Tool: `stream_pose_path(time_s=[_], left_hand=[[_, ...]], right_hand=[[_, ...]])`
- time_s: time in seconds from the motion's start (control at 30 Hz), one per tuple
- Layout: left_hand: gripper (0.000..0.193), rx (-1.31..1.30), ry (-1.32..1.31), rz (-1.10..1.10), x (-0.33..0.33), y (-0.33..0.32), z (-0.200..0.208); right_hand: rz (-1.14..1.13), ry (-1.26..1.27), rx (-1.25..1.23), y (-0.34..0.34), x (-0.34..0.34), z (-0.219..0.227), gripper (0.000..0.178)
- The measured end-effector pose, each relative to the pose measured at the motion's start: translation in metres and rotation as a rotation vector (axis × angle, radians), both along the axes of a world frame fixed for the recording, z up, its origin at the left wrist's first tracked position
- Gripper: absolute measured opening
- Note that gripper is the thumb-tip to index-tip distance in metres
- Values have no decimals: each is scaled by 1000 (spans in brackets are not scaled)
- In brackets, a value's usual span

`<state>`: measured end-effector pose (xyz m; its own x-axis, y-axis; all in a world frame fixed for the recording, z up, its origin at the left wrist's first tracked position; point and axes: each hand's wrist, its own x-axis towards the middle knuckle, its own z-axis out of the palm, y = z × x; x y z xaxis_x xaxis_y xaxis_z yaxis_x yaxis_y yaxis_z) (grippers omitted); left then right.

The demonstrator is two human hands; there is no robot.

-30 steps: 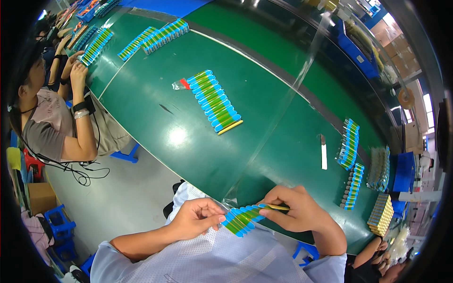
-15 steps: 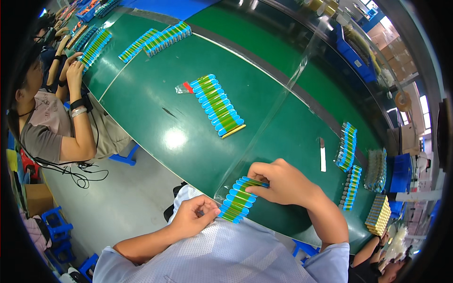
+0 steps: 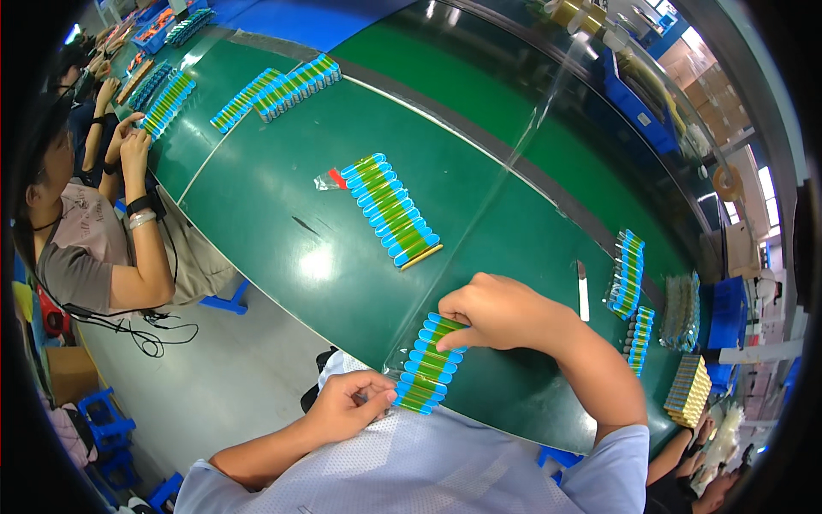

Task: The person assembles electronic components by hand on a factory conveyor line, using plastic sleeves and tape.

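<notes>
A strip of blue-and-green, round-ended pieces (image 3: 428,368) lies side by side in a row at the table's near edge, just in front of my body. Clear plastic film shows along its left side. My right hand (image 3: 505,313) pinches the strip's far end, thumb on top. At the lower left corner, the curled fingers of my left hand (image 3: 355,403) pinch the strip's edge. Farther out lies a similar strip (image 3: 390,210) with a yellow edge on its near end. A red tab in clear plastic (image 3: 332,180) sits at its far end.
A knife-like tool with a white handle (image 3: 583,295) lies to the right. Stacks of similar strips stand at the right (image 3: 628,274) and far left (image 3: 295,87). A seated co-worker (image 3: 111,231) handles another strip at the left. Blue bins (image 3: 638,107) stand beyond the table.
My right hand has shifted slightly left and away from me, and the strip now stands straighter and more spread out. My left hand stays at its lower left corner.
</notes>
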<state>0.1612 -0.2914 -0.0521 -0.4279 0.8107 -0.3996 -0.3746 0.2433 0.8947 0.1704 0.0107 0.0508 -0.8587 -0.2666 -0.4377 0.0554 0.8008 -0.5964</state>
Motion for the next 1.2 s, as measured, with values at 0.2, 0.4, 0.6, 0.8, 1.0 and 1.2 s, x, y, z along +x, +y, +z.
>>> stream_pose_path(time_s=[0.2,0.4,0.6,0.8,1.0,1.2], left_hand=[[15,-9,-41,-8,-3,0,2],[14,14,154,-46,-8,-1,16],[23,136,547,-212,-35,11,53],[22,274,602,-318,-41,23,55],[25,149,626,-217,-42,13,54],[22,96,389,-88,-30,14,39]], right_hand=[[33,-94,85,7,-20,-7,37],[90,-199,75,13,0,21,32],[161,886,376,-22,17,42,13],[453,862,255,-17,2,11,5],[460,753,311,8,-2,7,7],[379,960,277,2,-18,0,7]])
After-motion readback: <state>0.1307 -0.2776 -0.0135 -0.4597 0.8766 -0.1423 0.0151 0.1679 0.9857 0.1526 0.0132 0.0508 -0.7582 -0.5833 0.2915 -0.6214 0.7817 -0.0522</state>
